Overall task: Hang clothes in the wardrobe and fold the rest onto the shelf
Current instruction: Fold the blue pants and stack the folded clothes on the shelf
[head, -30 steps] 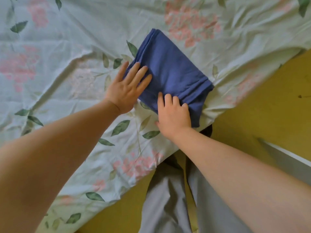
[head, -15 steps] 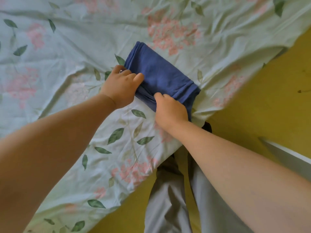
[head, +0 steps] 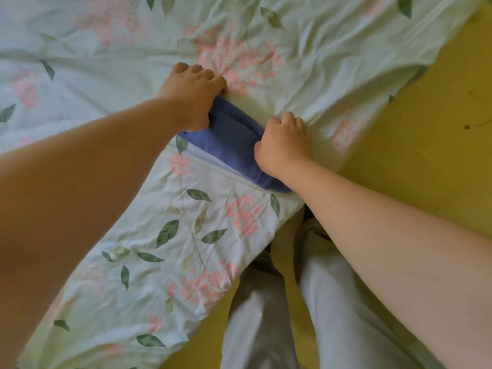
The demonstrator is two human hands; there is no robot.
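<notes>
A folded blue garment [head: 234, 145] lies on the floral bedsheet [head: 106, 75] near the corner of the bed, now a short thick bundle. My left hand [head: 193, 94] grips its far left end with curled fingers. My right hand [head: 285, 142] grips its right end, fingers curled over the far edge. Both hands cover the far side of the garment, so only its near folded face shows.
The bed's corner [head: 279, 209] ends just in front of my legs in grey trousers [head: 266, 315]. A yellow floor [head: 426, 155] lies to the right and below. The sheet stretches away wrinkled to the left and the back.
Both hands went from lying flat on the blue garment to gripping its near edge, then carried that edge over to the far side, folding the garment in half.
</notes>
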